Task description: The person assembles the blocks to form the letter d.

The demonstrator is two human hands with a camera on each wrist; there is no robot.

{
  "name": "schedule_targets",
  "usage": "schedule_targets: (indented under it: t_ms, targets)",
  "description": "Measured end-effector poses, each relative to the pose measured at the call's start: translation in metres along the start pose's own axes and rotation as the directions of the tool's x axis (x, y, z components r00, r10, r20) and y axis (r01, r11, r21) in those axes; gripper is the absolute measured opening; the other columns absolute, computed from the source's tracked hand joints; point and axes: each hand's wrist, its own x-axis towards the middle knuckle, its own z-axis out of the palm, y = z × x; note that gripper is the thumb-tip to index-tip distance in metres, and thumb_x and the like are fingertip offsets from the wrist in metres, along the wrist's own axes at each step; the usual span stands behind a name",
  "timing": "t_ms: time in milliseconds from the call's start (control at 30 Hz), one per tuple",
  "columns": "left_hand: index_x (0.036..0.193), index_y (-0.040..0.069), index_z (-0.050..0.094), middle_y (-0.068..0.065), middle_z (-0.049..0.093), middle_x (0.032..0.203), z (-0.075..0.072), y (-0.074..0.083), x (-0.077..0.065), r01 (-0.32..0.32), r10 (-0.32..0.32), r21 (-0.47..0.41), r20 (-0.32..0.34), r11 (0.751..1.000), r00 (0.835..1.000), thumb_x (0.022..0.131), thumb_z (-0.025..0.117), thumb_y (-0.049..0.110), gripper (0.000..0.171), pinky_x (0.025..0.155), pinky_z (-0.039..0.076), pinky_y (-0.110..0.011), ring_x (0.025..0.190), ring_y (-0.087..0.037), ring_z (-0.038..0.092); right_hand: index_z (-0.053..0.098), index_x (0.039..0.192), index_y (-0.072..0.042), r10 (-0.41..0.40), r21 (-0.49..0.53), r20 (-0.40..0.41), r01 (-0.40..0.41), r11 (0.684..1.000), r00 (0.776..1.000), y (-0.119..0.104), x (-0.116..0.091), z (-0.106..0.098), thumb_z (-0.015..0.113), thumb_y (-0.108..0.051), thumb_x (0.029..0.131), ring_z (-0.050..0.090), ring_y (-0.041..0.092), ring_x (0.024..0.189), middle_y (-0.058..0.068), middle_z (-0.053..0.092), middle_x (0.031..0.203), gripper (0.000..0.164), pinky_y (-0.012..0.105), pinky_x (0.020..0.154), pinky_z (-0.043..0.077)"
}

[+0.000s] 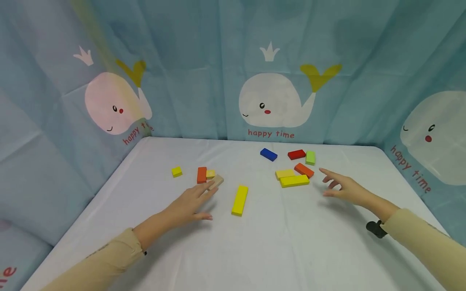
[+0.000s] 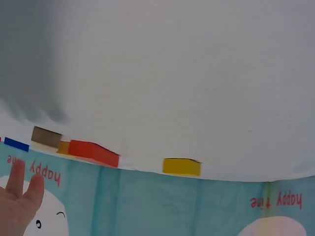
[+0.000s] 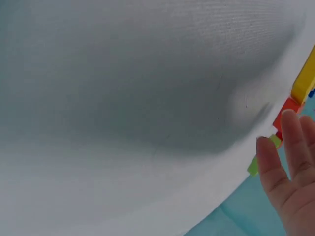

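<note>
My left hand (image 1: 189,206) hovers over the white table with its fingers spread and nothing in it. Just beyond its fingertips lie a plain wooden block (image 1: 216,182), an orange block (image 1: 202,175) and a small pale yellow block (image 1: 210,174). To its right is a long yellow block (image 1: 240,200). My right hand (image 1: 344,188), empty and with its index finger extended, is above the table at the right. Nearest to it are an orange block (image 1: 304,170), another long yellow block (image 1: 294,181) and a pale yellow block (image 1: 285,174).
Farther back lie a blue block (image 1: 268,154), a red block (image 1: 296,154) and a light green block (image 1: 310,158). A small yellow block (image 1: 176,171) sits alone at the left. Blue whale-print curtains (image 1: 196,105) surround the table's back and sides.
</note>
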Motion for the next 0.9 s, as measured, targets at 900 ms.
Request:
schedule_targets:
  t_ms: [900]
  targets:
    - [0.154,0.020,0.030,-0.005,0.012,0.162,0.019,0.024,0.062,0.050,-0.038,-0.034,0.290,0.998,0.956,0.093,0.057,0.050,0.073,0.070,0.048,-0.022,0.090,-0.017,0.060,0.062,0.132,-0.009,-0.070,-0.216,0.150,0.102,0.971,0.986,-0.005,0.055,0.020,0.075,-0.023,0.086,0.046,0.019,0.080,0.002,0.048,0.085,0.050,0.031,0.067,0.040]
